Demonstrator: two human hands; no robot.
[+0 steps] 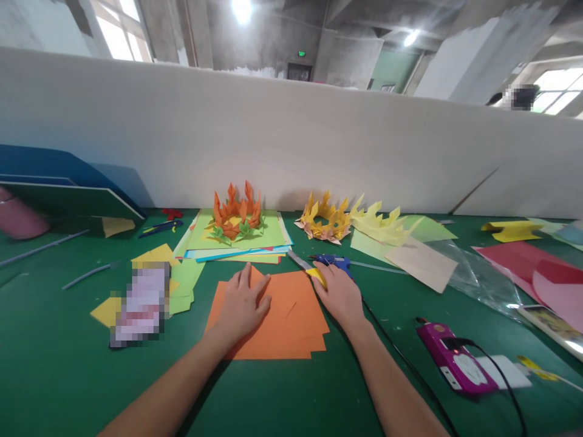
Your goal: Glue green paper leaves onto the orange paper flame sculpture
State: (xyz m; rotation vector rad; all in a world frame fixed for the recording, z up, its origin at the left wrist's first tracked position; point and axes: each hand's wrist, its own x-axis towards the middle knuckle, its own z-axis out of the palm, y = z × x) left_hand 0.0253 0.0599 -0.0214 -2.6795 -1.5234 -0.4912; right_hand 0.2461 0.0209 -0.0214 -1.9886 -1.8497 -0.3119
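My left hand (243, 301) lies with its fingers spread on a loose stack of orange paper (291, 315). Just right of the stack, my right hand (339, 291) is closed over the yellow handle of a utility knife (298, 261), whose pale blade end points up and left. Beyond that hand is a blue glue gun (331, 261) with a black cord. Behind the orange paper, an orange and green paper crown (237, 217) stands on stacked coloured sheets (273, 227). To its right is a golden paper crown (325, 220) beside a pale yellow spiky paper strip (385, 224).
On the right lie a magenta device (455, 358) with a cable, a phone (553, 328), clear plastic and red paper (523, 261). Yellow and green papers (186, 282), a blurred object (143, 303) and pliers (161, 228) are left. A white partition (291, 139) rises behind.
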